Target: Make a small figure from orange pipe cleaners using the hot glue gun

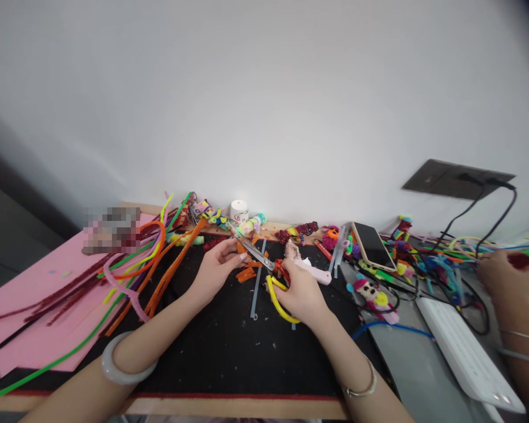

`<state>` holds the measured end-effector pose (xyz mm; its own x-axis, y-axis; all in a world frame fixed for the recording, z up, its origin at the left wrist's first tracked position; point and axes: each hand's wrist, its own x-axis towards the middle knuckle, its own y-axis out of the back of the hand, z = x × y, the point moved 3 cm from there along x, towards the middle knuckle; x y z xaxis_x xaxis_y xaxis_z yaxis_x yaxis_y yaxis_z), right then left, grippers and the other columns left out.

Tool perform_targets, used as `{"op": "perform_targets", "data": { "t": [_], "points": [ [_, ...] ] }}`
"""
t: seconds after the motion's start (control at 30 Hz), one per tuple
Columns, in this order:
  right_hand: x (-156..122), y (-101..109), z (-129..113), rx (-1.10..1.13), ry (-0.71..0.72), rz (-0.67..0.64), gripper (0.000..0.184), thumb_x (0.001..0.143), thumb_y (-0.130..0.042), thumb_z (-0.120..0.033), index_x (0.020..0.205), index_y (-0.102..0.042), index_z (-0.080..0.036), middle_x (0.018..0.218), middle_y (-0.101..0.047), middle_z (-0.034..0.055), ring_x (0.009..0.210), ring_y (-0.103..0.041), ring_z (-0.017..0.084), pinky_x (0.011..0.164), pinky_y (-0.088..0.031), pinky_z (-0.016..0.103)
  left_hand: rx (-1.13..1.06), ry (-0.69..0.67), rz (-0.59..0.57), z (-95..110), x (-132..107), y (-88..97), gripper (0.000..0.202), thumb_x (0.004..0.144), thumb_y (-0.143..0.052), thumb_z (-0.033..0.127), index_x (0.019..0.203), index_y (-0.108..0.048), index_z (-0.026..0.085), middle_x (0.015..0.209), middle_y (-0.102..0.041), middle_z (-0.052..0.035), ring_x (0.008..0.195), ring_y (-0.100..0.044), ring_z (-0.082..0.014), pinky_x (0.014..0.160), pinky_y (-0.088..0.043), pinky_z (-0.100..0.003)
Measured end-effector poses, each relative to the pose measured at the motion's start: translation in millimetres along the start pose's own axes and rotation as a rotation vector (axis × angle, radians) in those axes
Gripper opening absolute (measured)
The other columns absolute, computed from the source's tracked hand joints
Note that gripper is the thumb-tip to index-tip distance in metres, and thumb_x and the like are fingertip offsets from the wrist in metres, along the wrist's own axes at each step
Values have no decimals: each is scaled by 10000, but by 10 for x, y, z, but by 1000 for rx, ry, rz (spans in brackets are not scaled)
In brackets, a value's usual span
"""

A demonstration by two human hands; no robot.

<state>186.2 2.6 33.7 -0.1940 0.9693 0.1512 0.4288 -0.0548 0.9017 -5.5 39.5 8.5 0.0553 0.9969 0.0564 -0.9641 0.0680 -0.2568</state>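
Note:
My right hand (306, 294) grips a pair of scissors (259, 255) by its yellow and red handles, with the blades pointing up and left. Beside the blade tips is my left hand (220, 264), its fingers curled and the thumb drawn in; whatever lies between them is too small to make out. Short orange pipe cleaner pieces (247, 274) lie on the black mat (229, 352) under the blades. A pale pink glue gun (315, 271) rests just beyond my right hand. Clear glue sticks (256, 294) lie on the mat between my hands.
Long pipe cleaners (158, 282) spread over pink sheets (39, 294) at left. Small pipe cleaner figures and a white cup (238, 210) line the wall. Rightward are a phone (373, 247), a doll-like figure (374, 299), a white power strip (467, 352) with cords, and another person's hand (506, 282).

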Motion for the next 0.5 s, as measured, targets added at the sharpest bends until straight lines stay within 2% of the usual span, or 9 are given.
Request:
{"op": "perform_targets", "data": {
  "t": [0.1,0.27,0.5],
  "points": [
    [12,7,7,8,11,18,177,762,-593,-320,726,-454,-216,650,-525,-23,613,-481,153,550,-287,241,19,-14,-8,-17,7,7,375,696,-759,276,1034,-641,164,999,-719,-73,864,-688,-214,773,-561,-338],
    [33,26,7,10,29,38,250,740,-613,-317,642,-409,-212,609,-478,-40,576,-431,131,532,-262,234,44,-11,15,-35,15,23,410,664,-774,278,1028,-637,149,990,-717,-75,834,-690,-213,764,-563,-347],
    [27,23,5,-2,20,40,232,713,-630,-285,638,-424,-207,599,-476,-45,575,-428,127,522,-250,229,106,-25,0,-26,24,33,407,661,-774,271,1022,-644,134,1023,-712,-87,830,-683,-198,806,-552,-346]
  ]
}}
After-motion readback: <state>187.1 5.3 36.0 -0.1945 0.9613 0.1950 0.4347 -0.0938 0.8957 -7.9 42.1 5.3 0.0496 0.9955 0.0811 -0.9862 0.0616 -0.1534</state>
